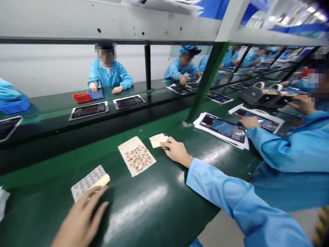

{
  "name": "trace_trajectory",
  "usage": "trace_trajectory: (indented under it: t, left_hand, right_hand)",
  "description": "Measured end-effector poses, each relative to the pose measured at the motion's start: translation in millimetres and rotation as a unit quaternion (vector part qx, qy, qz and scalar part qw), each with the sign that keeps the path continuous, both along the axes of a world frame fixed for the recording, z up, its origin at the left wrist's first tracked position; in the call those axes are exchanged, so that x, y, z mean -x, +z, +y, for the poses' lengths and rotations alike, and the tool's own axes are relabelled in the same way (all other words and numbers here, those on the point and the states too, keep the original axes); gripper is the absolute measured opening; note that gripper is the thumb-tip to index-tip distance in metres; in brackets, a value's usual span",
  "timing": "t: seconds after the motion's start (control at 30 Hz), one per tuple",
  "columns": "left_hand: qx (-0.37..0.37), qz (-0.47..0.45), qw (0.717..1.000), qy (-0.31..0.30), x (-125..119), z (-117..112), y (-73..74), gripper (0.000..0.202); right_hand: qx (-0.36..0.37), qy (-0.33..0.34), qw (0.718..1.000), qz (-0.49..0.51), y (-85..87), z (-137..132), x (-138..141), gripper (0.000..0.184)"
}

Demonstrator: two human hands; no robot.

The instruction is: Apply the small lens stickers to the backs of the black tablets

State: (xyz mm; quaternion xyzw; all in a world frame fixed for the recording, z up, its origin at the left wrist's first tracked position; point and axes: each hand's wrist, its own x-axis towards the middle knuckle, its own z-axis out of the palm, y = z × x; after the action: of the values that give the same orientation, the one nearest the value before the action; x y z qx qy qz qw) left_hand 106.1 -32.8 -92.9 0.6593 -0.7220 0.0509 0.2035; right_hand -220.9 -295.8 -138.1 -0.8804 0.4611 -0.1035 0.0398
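My left hand (82, 218) lies flat on the green belt (144, 209) with fingers stretched out, its tips touching a white sticker sheet (88, 181) with small grey pieces. My right hand (176, 151) reaches forward in a blue sleeve, fingers pinched on the edge of a small pale sheet (158, 140) with dark dots at its corner. Between the two lies a white sheet (136, 156) covered with several small red and white pieces.
A co-worker in blue at my right rests a hand (249, 121) on a dark tablet panel (223, 127). More panels (88, 110) lie on the far belt. People in blue sit opposite, by a red tray (81, 98). A green post (205, 82) slants up.
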Motion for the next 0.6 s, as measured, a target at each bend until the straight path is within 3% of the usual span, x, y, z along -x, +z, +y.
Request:
trace_trajectory:
  t: [0.1, 0.23, 0.33, 0.4, 0.6]
  left_hand:
    - [0.026, -0.041, 0.997, -0.058, 42, -21, -36.8, 0.038]
    - [0.036, -0.011, 0.995, -0.091, 46, -30, -62.1, 0.030]
    - [0.005, 0.020, 0.996, -0.089, 36, -33, -70.0, 0.030]
    - [-0.003, 0.030, 0.996, -0.084, 36, -34, -72.1, 0.031]
    - [0.003, 0.030, 0.995, -0.098, 50, -34, -78.6, 0.031]
  right_hand:
    - [0.008, -0.024, 0.999, 0.045, -2.1, 10, 24, 0.042]
    - [0.010, -0.151, 0.976, 0.156, 1.2, 14, 104, 0.045]
    - [0.013, -0.276, 0.932, 0.233, 13.1, -1, 170, 0.049]
    - [0.004, -0.323, 0.907, 0.270, 20.4, -13, 201, 0.049]
    - [-0.064, -0.349, 0.874, 0.333, 26.1, -19, 240, 0.033]
